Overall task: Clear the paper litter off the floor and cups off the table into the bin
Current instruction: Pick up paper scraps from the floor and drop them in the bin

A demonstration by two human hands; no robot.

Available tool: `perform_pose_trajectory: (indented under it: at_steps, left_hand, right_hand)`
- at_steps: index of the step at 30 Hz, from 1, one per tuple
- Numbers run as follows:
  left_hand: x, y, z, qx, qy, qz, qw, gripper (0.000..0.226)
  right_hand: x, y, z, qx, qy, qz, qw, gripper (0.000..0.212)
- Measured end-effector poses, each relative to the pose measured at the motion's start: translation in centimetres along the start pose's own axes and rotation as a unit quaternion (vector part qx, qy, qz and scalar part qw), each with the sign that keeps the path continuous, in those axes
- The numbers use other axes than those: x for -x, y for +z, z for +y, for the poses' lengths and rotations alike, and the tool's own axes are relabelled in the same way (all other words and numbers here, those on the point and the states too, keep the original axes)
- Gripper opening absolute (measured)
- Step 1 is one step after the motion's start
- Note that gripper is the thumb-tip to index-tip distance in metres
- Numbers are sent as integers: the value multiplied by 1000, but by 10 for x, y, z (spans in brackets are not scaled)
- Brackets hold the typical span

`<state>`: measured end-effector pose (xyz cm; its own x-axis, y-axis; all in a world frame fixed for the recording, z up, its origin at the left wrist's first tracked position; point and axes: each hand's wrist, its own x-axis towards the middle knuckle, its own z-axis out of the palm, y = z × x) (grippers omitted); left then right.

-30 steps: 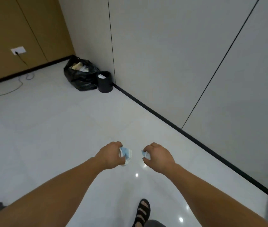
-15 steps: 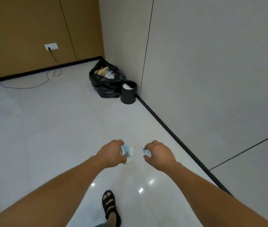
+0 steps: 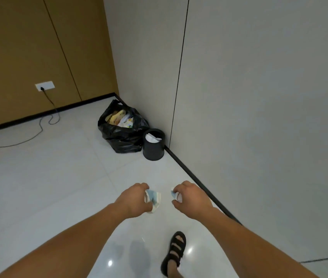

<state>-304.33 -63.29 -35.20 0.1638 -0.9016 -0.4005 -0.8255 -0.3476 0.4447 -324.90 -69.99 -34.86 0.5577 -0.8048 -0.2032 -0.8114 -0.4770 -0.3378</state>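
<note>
My left hand grips a crumpled white and blue paper that sticks out to the right of its fingers. My right hand grips a smaller crumpled paper piece, mostly hidden by the fingers. Both hands are held out in front of me above the pale floor, a short gap between them. Ahead, against the grey wall, stands a small round black bin with white paper inside it. No table or cups are in view.
A black rubbish bag, open and full of wrappers, sits just left of the bin. A black cable runs from a wall socket across the floor at the left. My sandalled foot is below the right hand. A dark skirting lines the wall.
I have walked closer to the bin and bag, which now sit nearer the middle of the view. Both hands keep their hold on the papers.
</note>
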Motion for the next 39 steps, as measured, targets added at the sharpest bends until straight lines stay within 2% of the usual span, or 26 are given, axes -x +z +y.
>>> perform_pose_trajectory:
  at_steps: [9, 13, 17, 20, 27, 32, 39]
  left_hand:
    - [-163, -94, -1, 27, -51, 41, 998, 64]
    - [-226, -127, -6, 62, -61, 36, 996, 68]
    - [-304, -167, -22, 70, -37, 32, 996, 64]
    - [-364, -193, -36, 61, 4, 14, 998, 57]
    - [-480, -258, -73, 26, 40, -29, 998, 63]
    - [-547, -274, -85, -9, 48, -83, 995, 64]
    - [-672, -277, -90, -30, 47, -142, 988, 63]
  right_hand:
    - [-204, -66, 24, 35, -69, -25, 997, 41]
    - [-278, -91, 27, 35, -58, -33, 997, 42]
    - [-354, -104, 23, 35, -44, -37, 998, 42]
    - [-409, -109, 18, 31, -19, -35, 999, 41]
    - [-521, -112, -3, -9, 47, -27, 998, 41]
    - [-579, -98, 1, -41, 88, -69, 993, 42]
    - [-693, -70, 43, -61, 106, -97, 988, 40]
